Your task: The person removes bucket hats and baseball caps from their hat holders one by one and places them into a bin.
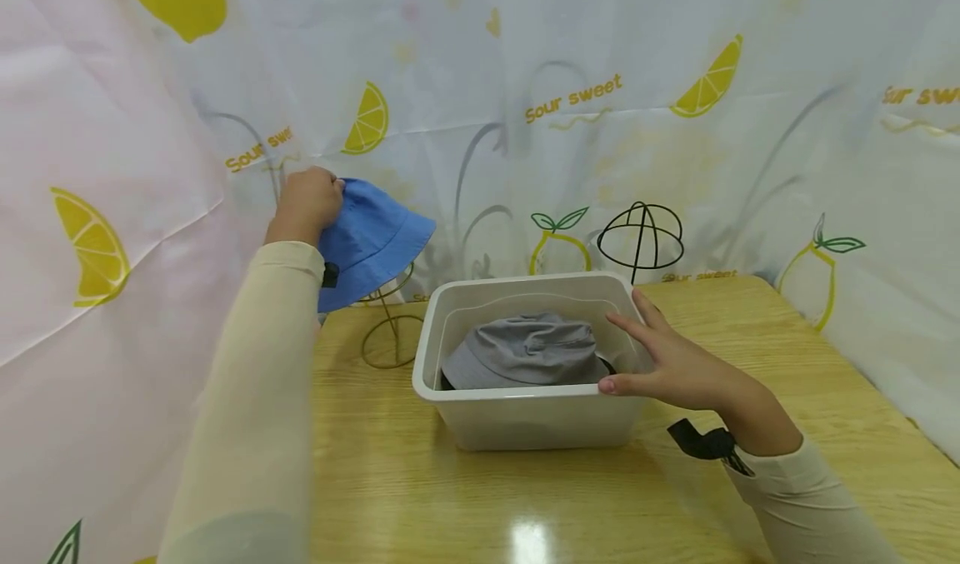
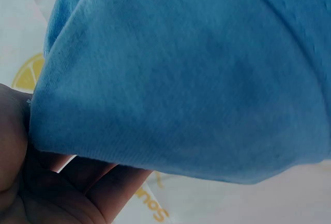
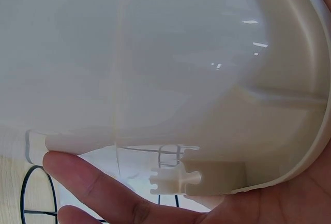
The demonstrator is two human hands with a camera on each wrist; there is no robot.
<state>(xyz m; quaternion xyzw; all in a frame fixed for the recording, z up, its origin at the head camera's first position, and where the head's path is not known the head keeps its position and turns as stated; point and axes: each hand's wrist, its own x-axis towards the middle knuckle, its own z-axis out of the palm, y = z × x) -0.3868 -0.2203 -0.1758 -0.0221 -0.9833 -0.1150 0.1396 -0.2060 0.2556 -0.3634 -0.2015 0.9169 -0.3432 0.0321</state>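
A blue bucket hat [image 1: 375, 235] hangs from my left hand [image 1: 309, 202], which pinches it at its upper left. In the left wrist view the cloth [image 2: 176, 79] fills most of the picture, with the fingers at its lower left edge. The hat covers the top of a gold wire hat stand [image 1: 395, 339]. At the right end of a white plastic bin [image 1: 540, 421], my right hand [image 1: 671, 364] touches the rim with spread, fairly straight fingers, its thumb on the near side. A grey bucket hat [image 1: 528, 351] lies in the bin, something black partly showing under it.
Behind the bin at the right stands a black wire hat stand [image 1: 640, 239], its lower part hidden. The wood-grain table [image 1: 465, 497] meets a white lemon-print sheet [image 1: 450, 72] at the back and sides.
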